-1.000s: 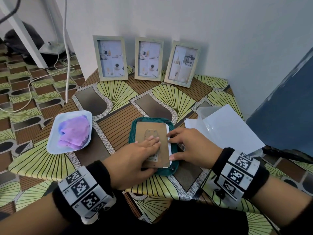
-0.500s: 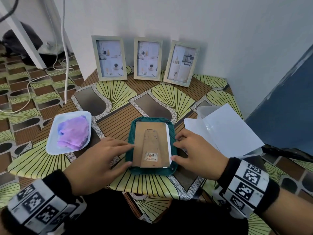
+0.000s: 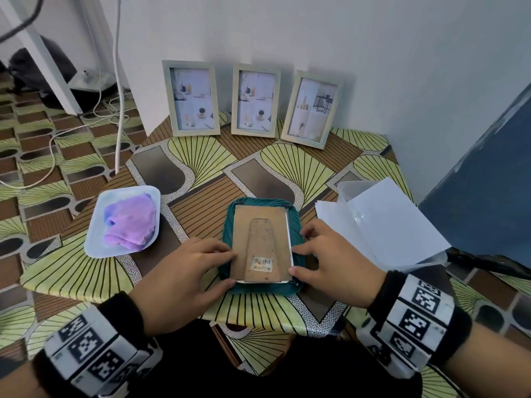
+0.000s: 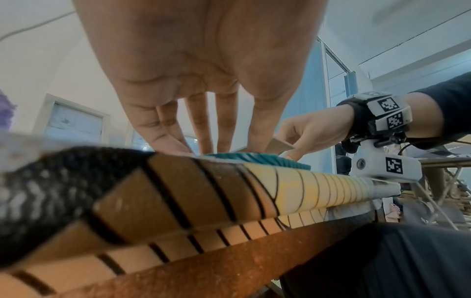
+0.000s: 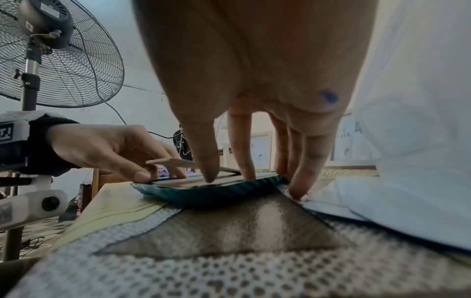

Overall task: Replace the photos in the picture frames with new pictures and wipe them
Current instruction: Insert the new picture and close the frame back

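Observation:
A teal ribbed picture frame (image 3: 296,225) lies face down near the table's front edge. On it sits a brown cardboard backing board (image 3: 260,239) with a barcode sticker. A white photo edge (image 3: 288,239) peeks out along the board's right side. My left hand (image 3: 227,267) holds the board's left edge between thumb and fingers. My right hand (image 3: 296,259) holds the right edge the same way. In the wrist views the backing board (image 5: 178,162) sits tilted, raised a little off the teal frame (image 5: 216,193). Three pale frames (image 3: 255,101) with photos lean on the wall.
A purple cloth (image 3: 129,222) lies in a white tray (image 3: 94,245) at the left. White sheets (image 3: 396,225) rest over a clear container (image 3: 353,186) at the right, close to my right hand. A standing fan (image 5: 51,60) is off to the left; cables cross the floor.
My left hand lifted off the middle of the backing board, drew back left, then came in to its left edge. My right hand stayed at the right edge.

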A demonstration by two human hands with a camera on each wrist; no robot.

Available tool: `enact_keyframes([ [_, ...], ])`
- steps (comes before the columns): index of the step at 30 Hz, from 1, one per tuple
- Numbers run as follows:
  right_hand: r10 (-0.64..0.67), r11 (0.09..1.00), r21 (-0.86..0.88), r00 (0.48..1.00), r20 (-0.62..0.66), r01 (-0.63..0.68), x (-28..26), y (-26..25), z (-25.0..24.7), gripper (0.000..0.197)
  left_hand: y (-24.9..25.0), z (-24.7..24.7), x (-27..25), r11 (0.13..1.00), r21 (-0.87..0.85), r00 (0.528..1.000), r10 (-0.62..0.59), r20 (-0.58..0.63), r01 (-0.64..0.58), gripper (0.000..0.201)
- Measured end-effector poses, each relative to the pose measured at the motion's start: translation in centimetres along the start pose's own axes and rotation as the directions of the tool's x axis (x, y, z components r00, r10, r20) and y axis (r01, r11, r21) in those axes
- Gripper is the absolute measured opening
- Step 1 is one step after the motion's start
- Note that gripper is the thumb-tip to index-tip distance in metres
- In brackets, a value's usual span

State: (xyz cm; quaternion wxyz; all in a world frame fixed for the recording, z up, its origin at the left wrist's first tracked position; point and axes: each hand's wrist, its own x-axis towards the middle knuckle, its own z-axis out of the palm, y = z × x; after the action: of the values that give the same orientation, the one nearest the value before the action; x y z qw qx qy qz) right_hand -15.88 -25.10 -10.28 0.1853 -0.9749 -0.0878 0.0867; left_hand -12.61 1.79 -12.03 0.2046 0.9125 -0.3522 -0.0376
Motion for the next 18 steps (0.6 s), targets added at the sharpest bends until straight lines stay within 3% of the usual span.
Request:
enact_keyframes([
  [18,0.049,0.998,0.028,0.996,-0.068,-0.047,0.89,0.12,-0.17,0.049,-0.04,0.56,0.11,0.999,-0.030,0.999,-0.039,0.016,0.040,0.056],
])
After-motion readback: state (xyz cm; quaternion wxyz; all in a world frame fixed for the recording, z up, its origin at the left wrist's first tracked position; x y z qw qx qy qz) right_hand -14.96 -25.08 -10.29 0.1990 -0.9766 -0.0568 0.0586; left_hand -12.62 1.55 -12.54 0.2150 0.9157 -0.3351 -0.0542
